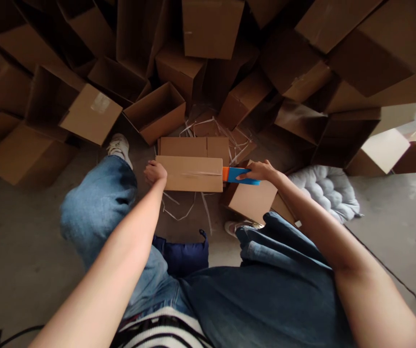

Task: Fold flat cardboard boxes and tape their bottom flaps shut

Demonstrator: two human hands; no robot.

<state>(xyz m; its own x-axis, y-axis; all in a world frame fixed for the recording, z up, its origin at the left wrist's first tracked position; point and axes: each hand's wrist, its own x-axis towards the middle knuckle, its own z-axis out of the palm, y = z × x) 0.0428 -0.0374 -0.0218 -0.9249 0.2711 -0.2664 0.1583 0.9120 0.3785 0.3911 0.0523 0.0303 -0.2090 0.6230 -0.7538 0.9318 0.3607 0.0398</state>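
A long closed cardboard box [189,180] lies crosswise in front of me, with a seam running along its top. My left hand [156,172] is closed at its left end, fingers curled against the edge. At the opposite end, my right hand [262,170] grips a blue tape dispenser [243,177] with an orange front part. That orange part meets the box's right end at the seam. Behind the box lies another piece of cardboard [186,145], partly covered by it.
Many cardboard boxes [213,31] are heaped across the back. Loose white straps [184,212] lie on the floor around the work spot. A smaller box [254,200] stands by my right foot, near a grey cushion [325,191]. A dark blue cushion [184,256] lies between my legs.
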